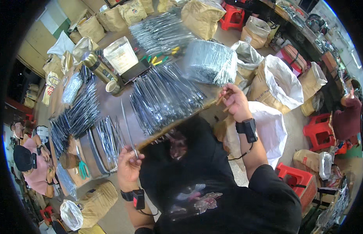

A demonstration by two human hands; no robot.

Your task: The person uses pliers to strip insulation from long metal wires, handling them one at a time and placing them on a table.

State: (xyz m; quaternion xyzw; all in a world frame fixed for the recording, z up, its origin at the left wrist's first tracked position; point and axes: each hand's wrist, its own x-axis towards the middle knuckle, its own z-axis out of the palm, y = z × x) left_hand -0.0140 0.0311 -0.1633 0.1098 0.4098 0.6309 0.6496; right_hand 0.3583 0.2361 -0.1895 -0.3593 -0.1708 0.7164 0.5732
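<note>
Left hand (129, 163) closes thumb and fingers on the lower end of one thin metal strip (128, 124), which stands up from the grip and slants slightly left over the bench (111, 105). Opposite it, the right hand (238, 103) is raised at the bench's near edge with its fingers curled, just beside a big round bundle of silvery strips (209, 58); small brown pieces show at its fingertips, but whether it grips them or wears them I cannot tell. Between the two hands, and a little farther off, a wide heap of dark metal strips (162, 93) fans across the bench. To the left of the held strip lies a narrower row of strips (108, 132), with another dark pile (78, 111) beyond it. A paper cup (112, 87) stands next to a gold flask (97, 66), near a white container (121, 55). Green-handled scissors (83, 169) lie at the bench's left end, not far from a co-worker in pink (38, 171). On the right, an open white-lined sack (267, 93) stands on the floor.
</note>
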